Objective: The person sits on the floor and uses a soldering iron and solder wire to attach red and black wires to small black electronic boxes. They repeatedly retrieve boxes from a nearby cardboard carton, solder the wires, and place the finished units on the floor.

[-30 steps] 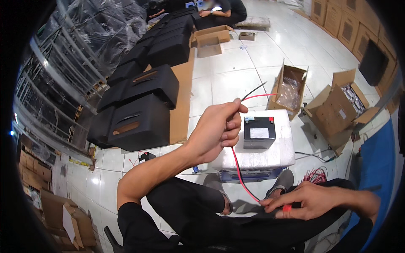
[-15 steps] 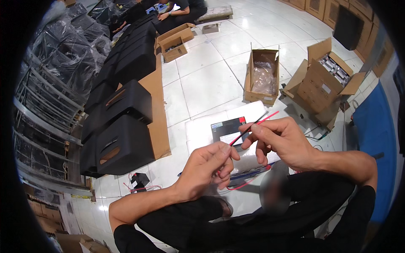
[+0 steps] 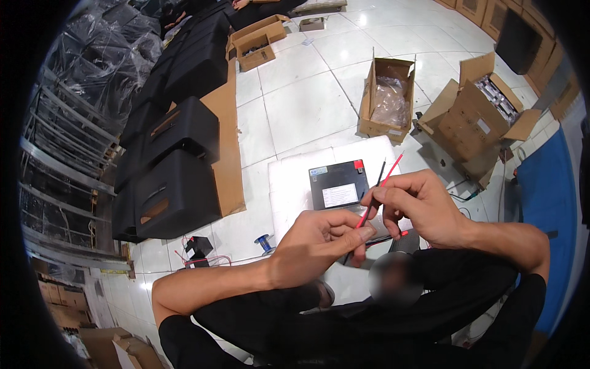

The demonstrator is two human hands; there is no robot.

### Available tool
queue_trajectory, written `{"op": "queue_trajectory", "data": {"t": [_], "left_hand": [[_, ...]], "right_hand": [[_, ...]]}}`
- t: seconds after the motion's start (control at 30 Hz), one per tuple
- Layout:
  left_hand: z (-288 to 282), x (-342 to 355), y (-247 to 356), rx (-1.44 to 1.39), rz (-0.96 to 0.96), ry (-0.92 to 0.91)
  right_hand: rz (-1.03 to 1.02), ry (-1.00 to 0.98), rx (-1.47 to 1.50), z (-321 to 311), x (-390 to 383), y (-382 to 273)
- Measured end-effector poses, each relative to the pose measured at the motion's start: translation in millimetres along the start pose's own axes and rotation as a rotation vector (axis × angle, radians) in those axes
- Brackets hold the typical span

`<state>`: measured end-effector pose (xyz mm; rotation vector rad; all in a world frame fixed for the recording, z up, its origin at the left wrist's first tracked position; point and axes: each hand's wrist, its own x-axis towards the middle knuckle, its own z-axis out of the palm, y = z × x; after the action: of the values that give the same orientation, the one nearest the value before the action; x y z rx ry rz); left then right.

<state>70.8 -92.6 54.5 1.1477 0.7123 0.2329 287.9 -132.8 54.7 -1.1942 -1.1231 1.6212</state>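
Both hands, left hand [image 3: 316, 243] and right hand [image 3: 421, 206], pinch a red wire [image 3: 376, 195] and black wire [image 3: 380, 172] just above the battery [image 3: 338, 184], wires seemingly not yet connected.

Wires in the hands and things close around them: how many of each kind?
Red wire: 1
Black wire: 1
Black battery block: 1
White foam slab: 1
Blue spool: 1
Open cardboard boxes beyond the slab: 2
Total: 7
Left hand and right hand both pinch the wires.

left hand [image 3: 313, 246] raised, now gripping red wire [image 3: 378, 187]
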Motion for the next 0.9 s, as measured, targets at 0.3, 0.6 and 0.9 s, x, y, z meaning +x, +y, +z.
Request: {"op": "queue_trajectory", "data": {"t": [0.3, 0.6, 0.9], "left_hand": [[0, 6, -10, 0.111, -0.045, -0.100], [-1, 8, -14, 0.137, 0.012, -0.045], [3, -5, -1, 0.690, 0.342, 0.234]], "right_hand": [[0.099, -0.123, -0.238, 4, -4, 1], [0.046, -0.111, -0.292, 1, -3, -1], [0.006, -0.057, -0.077, 4, -1, 1]]}}
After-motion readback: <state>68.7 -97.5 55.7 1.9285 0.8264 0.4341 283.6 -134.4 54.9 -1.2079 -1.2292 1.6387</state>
